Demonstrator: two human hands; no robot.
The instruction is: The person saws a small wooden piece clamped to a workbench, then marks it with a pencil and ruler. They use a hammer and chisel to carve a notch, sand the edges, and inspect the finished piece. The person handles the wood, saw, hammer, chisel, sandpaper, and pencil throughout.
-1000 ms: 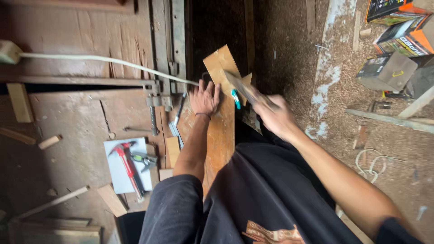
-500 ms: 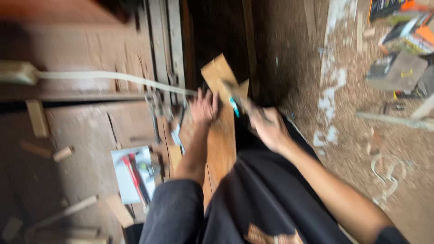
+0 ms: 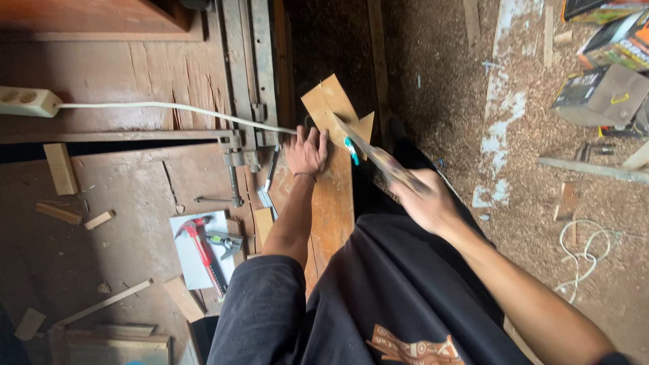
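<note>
Handsaw (image 3: 378,159) drawn further back across the plank (image 3: 331,203), right fingers (image 3: 419,196) clenched round it, left fingers (image 3: 307,138) spread.

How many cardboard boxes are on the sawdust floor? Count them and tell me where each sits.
3: all at the upper right. A grey box by the right edge, an orange-and-black box above it, another box at the top edge. More may lie out of frame.

hammer (image 3: 203,250) on paper sheet (image 3: 193,260), left of plank (image 3: 331,203)

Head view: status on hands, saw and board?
Left hand flat on the board, pinning it. Right hand grips the handsaw, blade at the board's far end. White cable runs close behind.
</note>
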